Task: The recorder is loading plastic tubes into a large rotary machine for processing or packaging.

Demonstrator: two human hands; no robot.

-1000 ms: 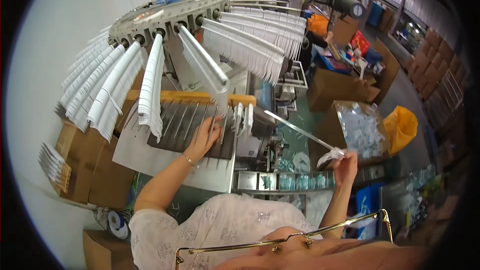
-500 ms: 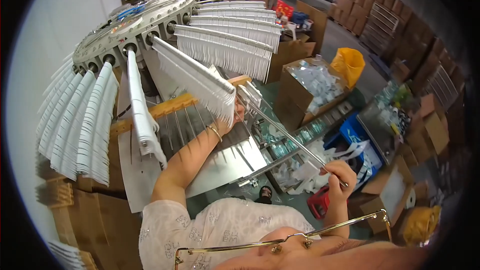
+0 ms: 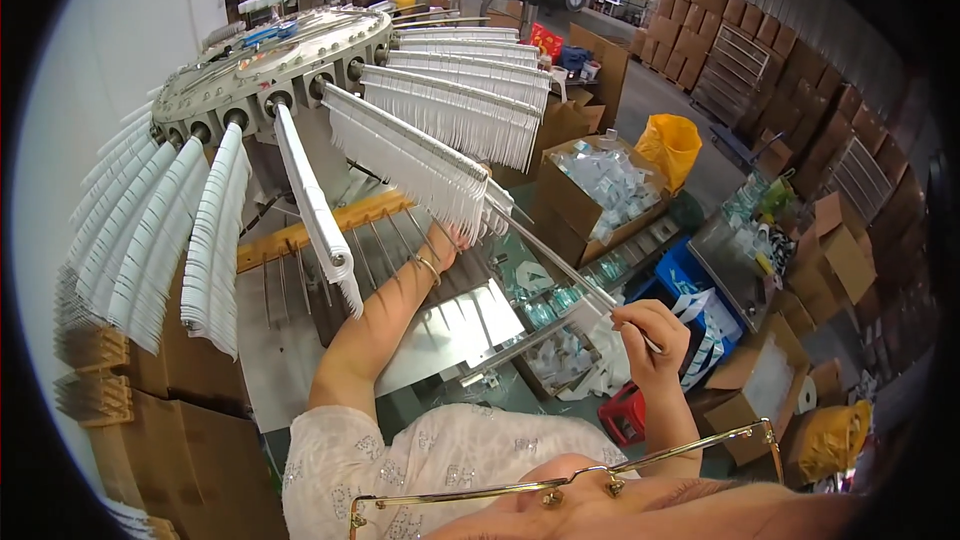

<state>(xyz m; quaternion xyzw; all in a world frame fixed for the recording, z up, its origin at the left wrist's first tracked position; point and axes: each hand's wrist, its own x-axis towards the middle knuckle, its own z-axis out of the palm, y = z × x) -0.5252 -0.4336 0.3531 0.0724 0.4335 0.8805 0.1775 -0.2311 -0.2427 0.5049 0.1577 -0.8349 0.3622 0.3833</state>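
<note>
The right hand (image 3: 652,335) closes its grip round the near end of a slim metal rod (image 3: 558,258), fingers curled over it, out in front of the body on the right. The rod slants up and away to the left, its far end beside the outer end of a loaded arm (image 3: 400,130) on a round grey carousel (image 3: 300,52). White strips (image 3: 410,158) hang close together along that arm, and similar loaded arms fan out round the rim. The left hand (image 3: 450,238) reaches in below the outer end of the arm, partly hidden by the hanging strips; whether its grip is wide, narrow or holding something, I cannot tell. A bracelet (image 3: 429,268) circles the left wrist, and the forearm passes over a metal bench (image 3: 460,328). A wooden bar (image 3: 345,220) lies across the far part of the bench, with thin metal rods projecting from it. Beyond the held rod stand an open cardboard box (image 3: 565,212) full of clear packets and, just beside it, a yellow bag (image 3: 672,148). A red stool (image 3: 622,415) sits on the floor near the right forearm.
</note>
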